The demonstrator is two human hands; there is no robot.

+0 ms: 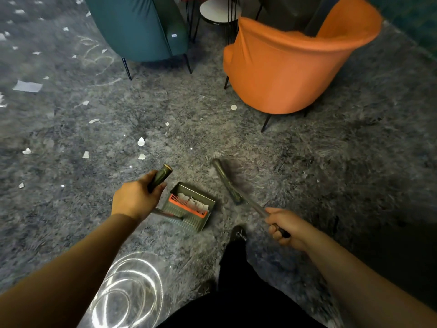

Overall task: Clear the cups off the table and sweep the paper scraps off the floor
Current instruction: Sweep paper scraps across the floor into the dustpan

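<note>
Your left hand (134,200) grips the dustpan (189,207) handle, your right hand (285,224) grips the broom (227,183). Some paper is in the pan; many scraps (28,86) wait upper left.

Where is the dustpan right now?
Head view, lower centre: the dustpan sits on the carpet between both hands, nearest the left hand, scraps inside.

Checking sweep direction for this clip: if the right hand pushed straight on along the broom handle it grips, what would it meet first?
Probably only carpet. The right hand points up-left along the broom; past the blurred head, the nearest paper scrap lies further on. Depth is unclear.
</note>
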